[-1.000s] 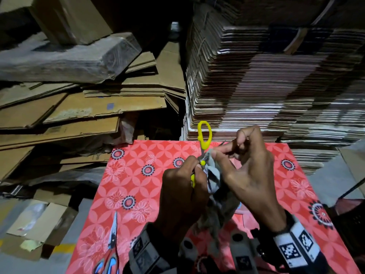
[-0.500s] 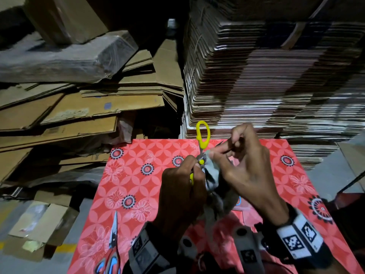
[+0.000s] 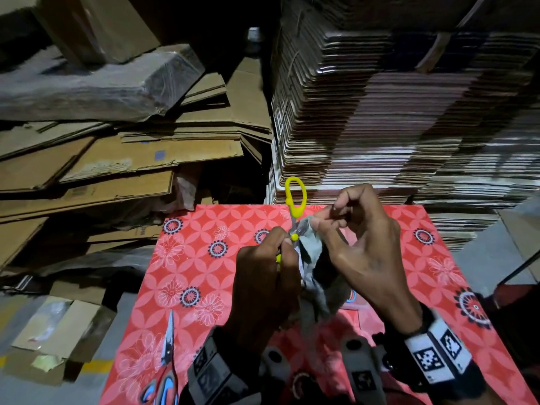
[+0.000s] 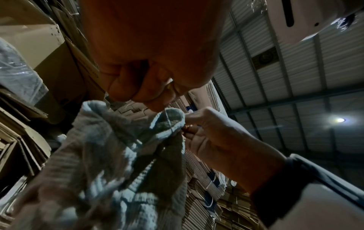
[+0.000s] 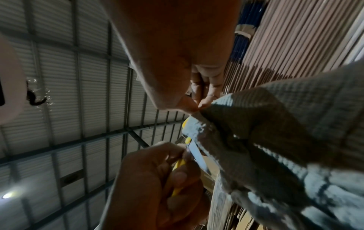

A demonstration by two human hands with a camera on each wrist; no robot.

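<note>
Starting from the head view, yellow scissors (image 3: 295, 197) are gripped by the left hand (image 3: 267, 283), its fingers curled round one handle while the other loop stands free above them; a grey cloth (image 3: 314, 258) is held in the air over the red patterned bench (image 3: 204, 258), between the two hands, and its top edge is pinched by thumb and forefinger of the right hand (image 3: 365, 252), the other fingers being loosely bent. A second pair of scissors (image 3: 168, 363) with blue handles is laid flat near the bench's front left, well apart from the hands, and stacked cardboard (image 3: 380, 112) is piled behind. From the left wrist view, the left hand's fingers (image 4: 141, 93) are seen closed just above the cloth, whose rounded hem, crossed by a thin thread (image 4: 168, 119), is nipped by the right hand. From the right wrist view, the cloth's corner is pinched at the right fingertips (image 5: 202, 105), and a scissor blade (image 5: 197, 155) is set against the cloth's edge
</note>
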